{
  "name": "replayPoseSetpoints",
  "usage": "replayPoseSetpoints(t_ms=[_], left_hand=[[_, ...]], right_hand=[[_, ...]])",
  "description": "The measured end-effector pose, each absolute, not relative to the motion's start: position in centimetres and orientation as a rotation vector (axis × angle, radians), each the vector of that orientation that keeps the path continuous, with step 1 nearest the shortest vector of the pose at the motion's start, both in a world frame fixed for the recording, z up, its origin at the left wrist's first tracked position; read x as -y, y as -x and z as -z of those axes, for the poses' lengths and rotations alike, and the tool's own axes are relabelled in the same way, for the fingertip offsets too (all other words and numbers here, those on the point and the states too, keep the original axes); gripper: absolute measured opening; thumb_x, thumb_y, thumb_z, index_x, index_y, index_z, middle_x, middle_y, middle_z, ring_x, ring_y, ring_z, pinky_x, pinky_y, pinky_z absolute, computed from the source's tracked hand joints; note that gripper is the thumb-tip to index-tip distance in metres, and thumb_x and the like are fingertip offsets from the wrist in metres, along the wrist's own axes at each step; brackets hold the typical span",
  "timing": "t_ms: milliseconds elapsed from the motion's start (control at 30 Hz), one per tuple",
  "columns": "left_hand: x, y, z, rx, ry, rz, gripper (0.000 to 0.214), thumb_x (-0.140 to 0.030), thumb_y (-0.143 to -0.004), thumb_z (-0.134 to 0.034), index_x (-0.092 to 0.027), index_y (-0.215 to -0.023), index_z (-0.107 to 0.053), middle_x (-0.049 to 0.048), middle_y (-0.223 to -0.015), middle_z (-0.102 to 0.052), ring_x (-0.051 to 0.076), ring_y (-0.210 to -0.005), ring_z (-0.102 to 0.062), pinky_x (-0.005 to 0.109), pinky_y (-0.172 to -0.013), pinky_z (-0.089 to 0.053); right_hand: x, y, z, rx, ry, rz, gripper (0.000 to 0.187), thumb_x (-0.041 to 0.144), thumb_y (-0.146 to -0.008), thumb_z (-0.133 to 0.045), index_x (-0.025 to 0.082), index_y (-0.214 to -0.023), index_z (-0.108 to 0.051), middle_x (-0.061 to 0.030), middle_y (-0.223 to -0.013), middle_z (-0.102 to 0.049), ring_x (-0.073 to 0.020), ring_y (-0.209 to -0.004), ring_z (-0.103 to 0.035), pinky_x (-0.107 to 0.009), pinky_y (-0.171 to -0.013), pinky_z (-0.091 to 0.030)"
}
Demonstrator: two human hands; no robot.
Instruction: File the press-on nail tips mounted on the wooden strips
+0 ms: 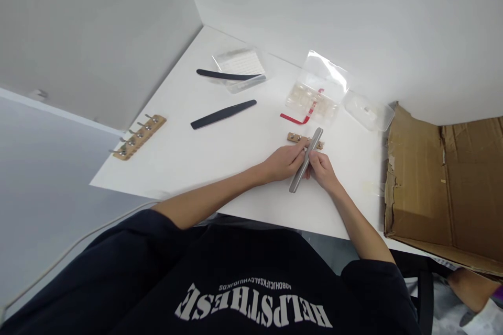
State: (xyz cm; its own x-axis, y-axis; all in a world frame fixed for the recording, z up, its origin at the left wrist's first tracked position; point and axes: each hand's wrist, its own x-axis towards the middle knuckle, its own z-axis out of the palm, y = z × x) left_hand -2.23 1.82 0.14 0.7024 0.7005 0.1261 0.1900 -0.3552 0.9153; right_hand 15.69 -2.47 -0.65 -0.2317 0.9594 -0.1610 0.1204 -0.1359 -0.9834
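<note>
A long grey nail file [297, 177], seen mostly edge-on and tilted, stands between my hands above the desk. My right hand [323, 168] grips its middle, thumb against the side. From the other side, my left hand [288, 161] is closed at the file, its fingertips partly hidden behind it. Just beyond my fingers is a small wooden strip with metal pegs [292, 137], partly covered by the file and fingers. Red tape [293, 118] runs from the desk into an open clear plastic box [294, 95] holding pale pieces, apparently nail tips.
Two black nail files lie left: a straight one [223, 114] on the desk, a curved one [220, 74] across a clear box [239, 60]. Another pegged wooden strip [139, 137] sits by the left edge. A clear lid [367, 111] and a cardboard box [416, 178] are right.
</note>
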Motion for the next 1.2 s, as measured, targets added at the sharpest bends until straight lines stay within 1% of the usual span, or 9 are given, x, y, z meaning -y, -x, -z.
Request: replayPoseSetpoints(t_ms=[267,467,600,800,900,1000,1200], left_hand=[[-1.80,2.27,-0.08,-0.717,-1.902,-0.614,0.025,-0.024,-0.107,-0.030,-0.018,-0.120,-0.051,0.0018,-0.081,-0.078,0.020,-0.074,-0.074,0.034,-0.076,-0.057],[-1.82,2.25,0.02,-0.709,-1.904,-0.618,0.028,-0.025,-0.107,-0.031,-0.017,-0.127,-0.050,0.0022,-0.080,-0.078,0.020,-0.072,-0.074,0.035,-0.075,-0.057],[-1.83,2.26,0.19,-0.722,-1.929,-0.629,0.029,-0.026,-0.107,-0.031,-0.017,-0.128,-0.050,0.0030,-0.081,-0.077,0.021,-0.073,-0.074,0.036,-0.076,-0.058],[-1.87,2.29,0.29,-0.737,-1.955,-0.620,0.030,-0.025,-0.107,-0.030,-0.017,-0.126,-0.051,0.0046,-0.084,-0.077,0.021,-0.074,-0.073,0.035,-0.076,-0.057],[-1.88,2.32,0.17,-0.750,-1.965,-0.610,0.028,-0.025,-0.106,-0.031,-0.017,-0.124,-0.051,0.0050,-0.085,-0.077,0.021,-0.073,-0.072,0.036,-0.076,-0.057],[-1.86,2.32,0.12,-0.762,-1.973,-0.605,0.027,-0.025,-0.106,-0.031,-0.017,-0.122,-0.051,0.0055,-0.086,-0.077,0.021,-0.073,-0.072,0.036,-0.075,-0.057],[-1.83,2.29,0.14,-0.755,-1.975,-0.601,0.028,-0.025,-0.106,-0.031,-0.016,-0.124,-0.050,0.0055,-0.085,-0.077,0.020,-0.073,-0.072,0.036,-0.076,-0.058]], right_hand=[[2.50,-15.71,0.61,1.392,1.287,-1.445,0.062,0.077,-0.096,-0.048,0.022,-0.070,-0.058,-0.0012,-0.056,-0.062,-0.0166,-0.049,-0.060,-0.030,-0.048,-0.051],[2.56,-15.64,0.47,1.399,1.299,-1.430,0.062,0.078,-0.095,-0.048,0.022,-0.071,-0.057,-0.0011,-0.055,-0.062,-0.0166,-0.049,-0.060,-0.030,-0.048,-0.051],[2.56,-15.53,0.31,1.418,1.316,-1.413,0.063,0.080,-0.094,-0.047,0.022,-0.070,-0.056,-0.0015,-0.056,-0.063,-0.0163,-0.049,-0.059,-0.030,-0.048,-0.052],[2.64,-15.36,0.17,1.422,1.319,-1.389,0.063,0.079,-0.095,-0.047,0.022,-0.070,-0.055,-0.0008,-0.054,-0.061,-0.0151,-0.047,-0.057,-0.029,-0.047,-0.051],[2.70,-15.38,0.16,1.424,1.318,-1.388,0.061,0.077,-0.097,-0.047,0.022,-0.070,-0.056,-0.0013,-0.056,-0.062,-0.0154,-0.048,-0.058,-0.029,-0.049,-0.051],[2.73,-15.40,0.20,1.430,1.338,-1.384,0.062,0.078,-0.096,-0.047,0.022,-0.070,-0.055,-0.0013,-0.056,-0.062,-0.0157,-0.049,-0.058,-0.030,-0.049,-0.052],[2.71,-15.40,0.24,1.434,1.343,-1.375,0.061,0.077,-0.096,-0.047,0.022,-0.070,-0.056,-0.0013,-0.056,-0.063,-0.0159,-0.049,-0.059,-0.030,-0.049,-0.051]])
